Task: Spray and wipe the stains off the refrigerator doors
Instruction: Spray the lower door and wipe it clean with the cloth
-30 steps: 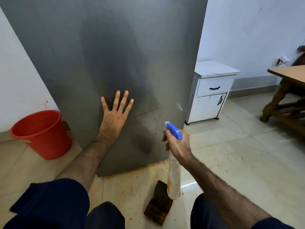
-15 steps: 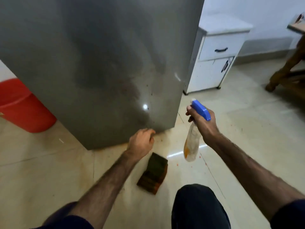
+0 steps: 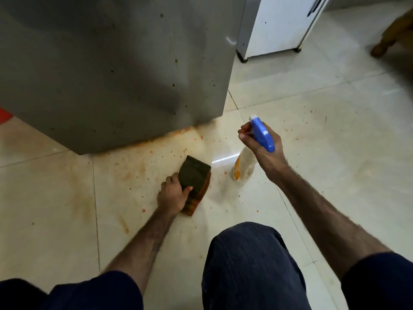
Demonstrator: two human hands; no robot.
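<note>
Refrigerator door (image 3: 116,70), speckled with stains, fills the upper left. Below centre, the left hand (image 3: 172,194) curls round the sponge (image 3: 195,179) on the floor, likely fetching it for wiping. Right of centre, the right hand (image 3: 260,145) grips the spray bottle (image 3: 244,166), nozzle doorward.

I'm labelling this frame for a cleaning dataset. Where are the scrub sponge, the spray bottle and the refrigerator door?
scrub sponge (image 3: 195,173): head view, on its dark green top face.
spray bottle (image 3: 262,136): head view, on its blue trigger head.
refrigerator door (image 3: 111,74): head view, on the bare grey panel.
</note>
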